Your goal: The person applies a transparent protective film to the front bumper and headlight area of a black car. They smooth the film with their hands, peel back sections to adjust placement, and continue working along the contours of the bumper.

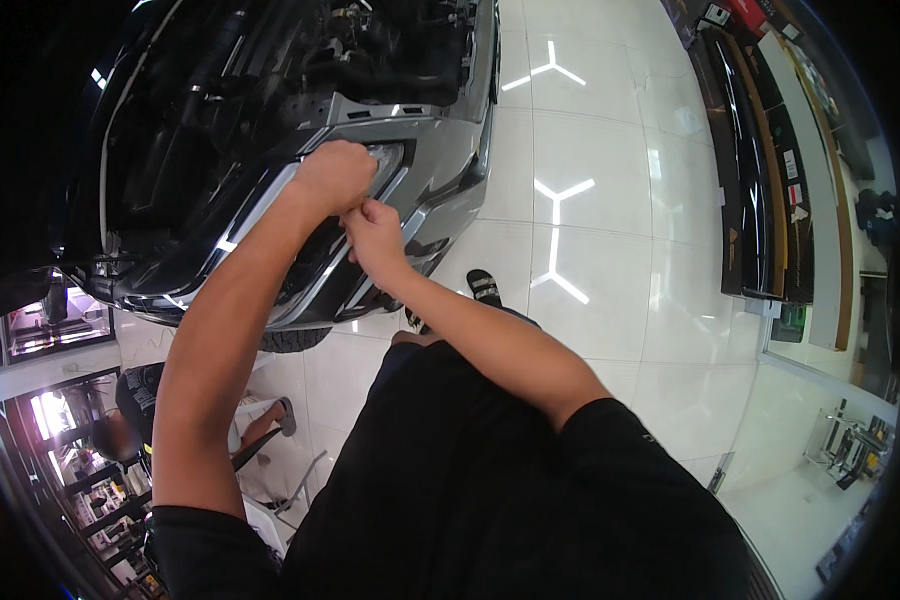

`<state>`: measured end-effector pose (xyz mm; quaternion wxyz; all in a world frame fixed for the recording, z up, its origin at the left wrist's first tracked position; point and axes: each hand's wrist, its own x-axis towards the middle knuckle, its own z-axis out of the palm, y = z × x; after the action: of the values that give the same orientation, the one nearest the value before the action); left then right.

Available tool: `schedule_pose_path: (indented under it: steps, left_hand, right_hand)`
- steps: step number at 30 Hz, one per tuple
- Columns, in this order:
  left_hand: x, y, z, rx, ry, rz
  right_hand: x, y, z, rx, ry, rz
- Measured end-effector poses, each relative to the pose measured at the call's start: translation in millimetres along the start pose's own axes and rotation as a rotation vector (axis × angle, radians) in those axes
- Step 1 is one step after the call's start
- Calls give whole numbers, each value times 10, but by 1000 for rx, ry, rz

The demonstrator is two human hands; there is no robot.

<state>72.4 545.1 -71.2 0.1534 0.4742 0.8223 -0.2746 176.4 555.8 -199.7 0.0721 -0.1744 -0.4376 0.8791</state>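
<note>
Both my hands are together at the front corner of a grey car, beside its headlight. My left hand is closed, its back turned up over the inner end of the headlight. Just below and to its right, touching or nearly touching it, is my right hand, with the fingers pinched together. What either hand grips, if anything, is hidden by the fingers. Bright chrome trim runs along the black front of the car, next to my left forearm.
The hood is up over the engine bay. A tire lies below the bumper. Near the lower left sits another person beside shelves. Long boxes stand along the right, past the glossy tiled floor.
</note>
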Motion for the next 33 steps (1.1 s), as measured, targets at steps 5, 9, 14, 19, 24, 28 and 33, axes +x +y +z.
schedule_pose_path:
  steps: [5,9,14,19,24,28,33]
  left_hand:
    - [-66,72,142,-65,181,-41]
    - [-81,97,121,-127,165,-79]
    - [-125,93,139,-135,203,-41]
    - [-133,122,209,-85,220,-41]
    - [-154,130,148,-44,188,-10]
    - [-154,138,118,15,114,13]
    - [-152,120,189,28,127,51]
  right_hand:
    - [106,-316,-552,-217,-40,179]
    - [577,-608,-516,-453,-39,160]
    - [730,-674,-379,-385,-70,201]
    - [607,-484,-308,-132,23,154]
    - [545,-317,-251,-65,104,97]
    - [534,-250,-243,-59,119,128]
    - [479,-204,-225,-20,152,110]
